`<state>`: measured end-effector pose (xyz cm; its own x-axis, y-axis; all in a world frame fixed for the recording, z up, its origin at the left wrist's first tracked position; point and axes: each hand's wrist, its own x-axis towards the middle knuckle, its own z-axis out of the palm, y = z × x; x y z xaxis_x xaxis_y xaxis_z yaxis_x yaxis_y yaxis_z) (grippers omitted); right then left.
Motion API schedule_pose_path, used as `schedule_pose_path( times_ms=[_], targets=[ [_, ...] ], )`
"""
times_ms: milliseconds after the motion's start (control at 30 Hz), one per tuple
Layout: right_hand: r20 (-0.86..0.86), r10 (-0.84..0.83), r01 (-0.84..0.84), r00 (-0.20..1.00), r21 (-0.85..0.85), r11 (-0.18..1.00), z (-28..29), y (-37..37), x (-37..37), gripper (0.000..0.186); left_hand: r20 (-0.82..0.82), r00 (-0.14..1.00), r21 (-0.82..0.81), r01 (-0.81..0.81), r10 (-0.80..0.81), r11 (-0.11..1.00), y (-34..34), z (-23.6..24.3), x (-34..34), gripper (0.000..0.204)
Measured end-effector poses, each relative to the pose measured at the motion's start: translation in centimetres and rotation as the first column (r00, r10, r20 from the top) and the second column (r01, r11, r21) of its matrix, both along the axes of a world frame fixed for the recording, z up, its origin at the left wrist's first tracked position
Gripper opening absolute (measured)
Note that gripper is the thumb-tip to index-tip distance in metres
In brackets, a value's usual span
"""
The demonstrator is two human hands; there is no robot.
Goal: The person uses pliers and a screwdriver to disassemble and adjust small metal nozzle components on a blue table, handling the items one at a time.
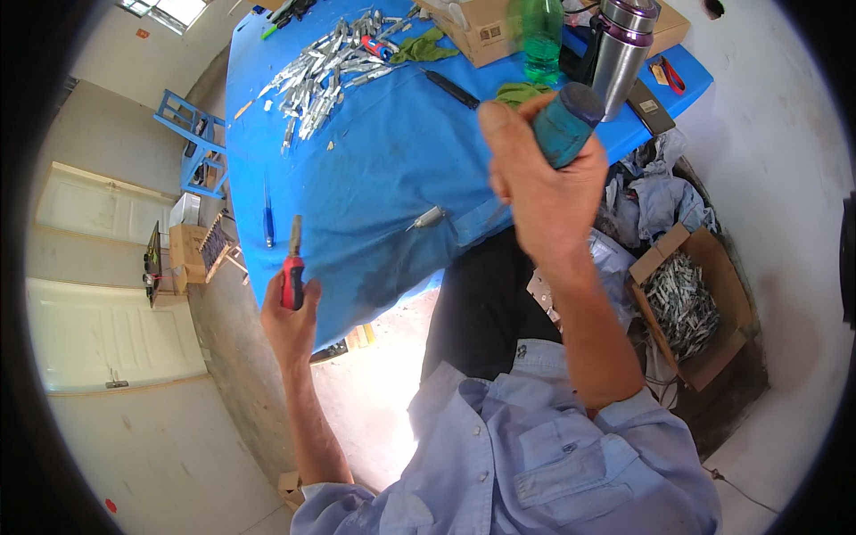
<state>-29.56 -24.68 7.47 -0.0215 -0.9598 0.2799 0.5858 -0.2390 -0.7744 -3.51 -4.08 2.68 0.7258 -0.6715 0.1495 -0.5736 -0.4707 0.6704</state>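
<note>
My left hand [287,328], at the near left edge of the blue-covered table [383,178], is closed round red-handled pliers [292,278], jaws pointing up. Raised over the table's right side, my right hand [546,192] grips a teal cylindrical object [563,132] with a dark round end; the palm hides the rest of it. Between the hands, a small silver part with a thin pin [428,218] lies on the cloth. A blue-handled screwdriver [268,223] rests just beyond the pliers. Farther off is a heap of silver metal parts [325,76].
A black pen-like tool [450,89], green cloth [428,45], green bottle [540,53] and steel flask [620,58] stand or lie toward the back. On the floor at right sits an open carton [731,334] of metal parts. A blue chair [194,143] stands left.
</note>
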Motion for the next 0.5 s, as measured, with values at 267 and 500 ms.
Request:
schedule_pose_path(
  times_ms=[267, 500],
  targets=[
    [-0.801, -0.08, -0.15, 0.593, -0.207, 0.967, -7.9, -0.8, -2.6, 0.022, 0.385, 0.919, 0.18, 0.012, -0.082, 0.984, -0.9, -5.8, 1.7, 0.052],
    [-0.896, -0.094, -0.318, 0.435, -0.251, 0.914, -10.8, -0.3, 1.3, 0.016, 0.451, 0.887, 0.245, -0.017, -0.099, 0.969, -0.4, -6.4, 1.6, 0.058]
  ],
)
